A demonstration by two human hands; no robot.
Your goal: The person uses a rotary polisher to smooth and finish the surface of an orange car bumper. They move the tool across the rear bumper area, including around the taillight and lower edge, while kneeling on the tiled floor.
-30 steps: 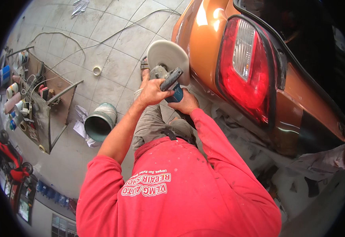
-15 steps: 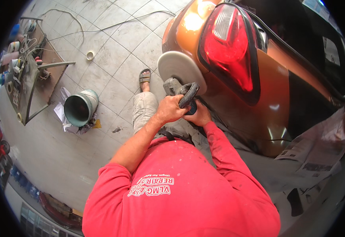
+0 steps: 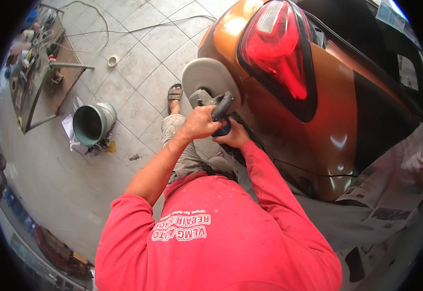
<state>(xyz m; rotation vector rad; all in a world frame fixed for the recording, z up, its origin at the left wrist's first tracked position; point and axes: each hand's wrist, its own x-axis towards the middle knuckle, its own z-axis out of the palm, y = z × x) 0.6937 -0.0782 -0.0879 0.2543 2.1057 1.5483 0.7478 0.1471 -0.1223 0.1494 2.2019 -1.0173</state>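
Observation:
Both my hands hold a car polisher (image 3: 201,98) with a broad, round, pale pad (image 3: 210,80). My left hand (image 3: 201,122) is closed round its black loop handle (image 3: 224,105). Just to the right and nearer my body, my right hand (image 3: 234,134) grips the tool's dark blue and black body. The pad stands on edge beside the rear corner of an orange car (image 3: 330,102); whether it touches the paint I cannot tell. Above and to the right of the pad sits the car's red tail light (image 3: 279,53).
A grey bucket (image 3: 95,123) stands on papers at left, with a tape roll (image 3: 113,61) beyond it. Farther left is a cluttered wooden stand (image 3: 61,82). A cable (image 3: 138,30) crosses the tiled floor. Masking newspaper (image 3: 391,179) hangs on the car at right.
The polisher and both my hands have shifted left along the car's corner. My view has moved slightly too, and a dark cord now shows across the lower orange bodywork.

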